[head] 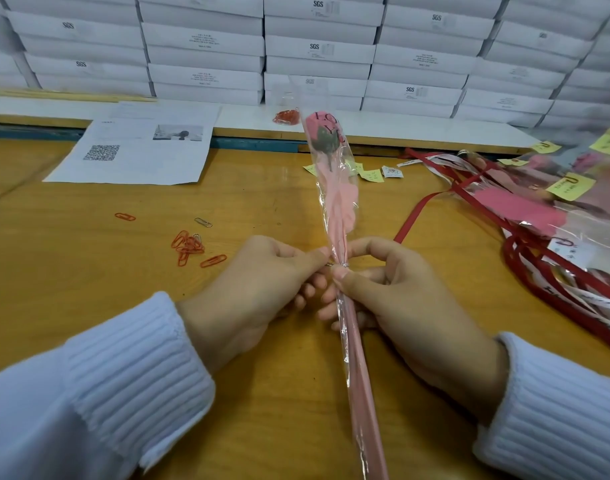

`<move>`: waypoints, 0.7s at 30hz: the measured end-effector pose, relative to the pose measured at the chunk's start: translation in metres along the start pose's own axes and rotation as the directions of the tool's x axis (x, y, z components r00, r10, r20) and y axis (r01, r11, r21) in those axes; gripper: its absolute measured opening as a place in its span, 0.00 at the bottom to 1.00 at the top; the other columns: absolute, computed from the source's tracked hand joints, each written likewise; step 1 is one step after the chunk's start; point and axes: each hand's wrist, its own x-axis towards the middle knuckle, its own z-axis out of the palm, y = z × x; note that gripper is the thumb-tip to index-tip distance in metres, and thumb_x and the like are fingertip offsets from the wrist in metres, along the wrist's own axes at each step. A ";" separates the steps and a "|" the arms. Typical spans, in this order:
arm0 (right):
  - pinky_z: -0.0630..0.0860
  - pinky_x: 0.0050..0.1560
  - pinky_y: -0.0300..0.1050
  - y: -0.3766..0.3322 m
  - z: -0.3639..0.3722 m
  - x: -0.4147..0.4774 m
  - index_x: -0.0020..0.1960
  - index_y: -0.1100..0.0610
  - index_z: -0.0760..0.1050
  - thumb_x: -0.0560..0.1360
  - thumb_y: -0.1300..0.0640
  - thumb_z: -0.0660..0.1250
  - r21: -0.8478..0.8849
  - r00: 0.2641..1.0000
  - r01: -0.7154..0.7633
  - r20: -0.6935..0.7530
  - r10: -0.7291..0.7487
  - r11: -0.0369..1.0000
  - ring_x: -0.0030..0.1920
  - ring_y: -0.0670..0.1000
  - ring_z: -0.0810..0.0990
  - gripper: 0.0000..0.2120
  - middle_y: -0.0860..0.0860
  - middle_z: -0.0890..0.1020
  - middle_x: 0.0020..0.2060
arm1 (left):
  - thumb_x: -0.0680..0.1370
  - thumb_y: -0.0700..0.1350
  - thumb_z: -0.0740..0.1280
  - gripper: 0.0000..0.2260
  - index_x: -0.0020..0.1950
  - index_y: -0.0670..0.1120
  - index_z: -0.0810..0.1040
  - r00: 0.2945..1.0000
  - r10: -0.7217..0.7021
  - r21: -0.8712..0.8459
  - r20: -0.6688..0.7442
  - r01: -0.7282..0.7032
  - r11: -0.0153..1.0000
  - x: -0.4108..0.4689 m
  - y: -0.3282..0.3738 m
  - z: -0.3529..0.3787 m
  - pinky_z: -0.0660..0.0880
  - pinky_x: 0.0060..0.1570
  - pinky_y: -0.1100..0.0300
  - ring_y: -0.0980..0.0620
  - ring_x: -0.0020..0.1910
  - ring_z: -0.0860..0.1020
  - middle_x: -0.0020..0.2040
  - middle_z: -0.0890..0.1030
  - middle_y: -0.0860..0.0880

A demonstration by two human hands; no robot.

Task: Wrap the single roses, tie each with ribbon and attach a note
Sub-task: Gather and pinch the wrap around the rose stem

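- A single wrapped rose (335,209), pink bloom in a clear sleeve, stands tilted away from me over the wooden table (89,265), held between both hands at the sleeve's narrow waist.
- My view shows the left hand (251,292) pinching the sleeve with thumb and forefinger, its other fingers curled beneath.
- The right hand (404,299) grips the stem from the other side, thumb pressed on the wrap and fingers curled behind it.
- A small silvery piece glints where the thumbs meet; I cannot tell what it is.
- Orange paper clips (189,247) lie scattered left of the hands.
- A red ribbon (414,216) trails across the table to a pile of finished roses (545,216) bearing yellow notes (570,187) on the right.
- A printed sheet (137,161) lies at the far left, in front of stacked white boxes (317,46).
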 end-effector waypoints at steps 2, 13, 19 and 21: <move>0.79 0.34 0.46 0.000 0.000 0.000 0.54 0.61 0.72 0.77 0.63 0.64 0.006 1.000 -0.002 0.006 0.002 1.000 0.32 0.52 0.84 0.06 0.56 0.83 0.31 | 0.77 0.44 0.67 0.14 0.32 0.40 0.76 0.998 -0.046 -0.123 0.040 0.051 0.991 0.000 0.002 0.001 0.67 0.20 0.71 0.59 0.20 0.69 0.25 0.74 0.48; 0.81 0.34 0.46 -0.001 0.000 -0.002 0.52 0.60 0.72 0.77 0.63 0.64 0.035 1.000 -0.002 0.010 0.002 0.999 0.32 0.53 0.84 0.05 0.56 0.83 0.31 | 0.78 0.45 0.65 0.15 0.32 0.42 0.74 0.974 -0.156 -0.050 0.166 0.166 0.985 0.002 0.007 -0.003 0.64 0.18 0.70 0.59 0.20 0.67 0.27 0.73 0.48; 0.82 0.33 0.44 -0.006 0.001 -0.003 0.55 0.62 0.73 0.76 0.63 0.64 0.101 0.999 -0.031 0.042 0.027 0.994 0.32 0.52 0.84 0.07 0.57 0.82 0.31 | 0.74 0.42 0.66 0.10 0.34 0.40 0.78 0.930 -0.121 -0.168 0.348 0.189 0.967 0.004 0.009 -0.013 0.69 0.22 0.71 0.59 0.24 0.70 0.29 0.74 0.46; 0.81 0.32 0.43 -0.007 0.000 -0.003 0.55 0.62 0.73 0.76 0.63 0.64 0.128 0.997 -0.046 0.060 0.039 0.991 0.33 0.52 0.84 0.08 0.56 0.82 0.31 | 0.69 0.44 0.67 0.08 0.32 0.41 0.80 0.928 -0.078 -0.171 0.364 0.148 0.974 0.003 0.009 -0.014 0.70 0.23 0.71 0.59 0.24 0.71 0.29 0.75 0.47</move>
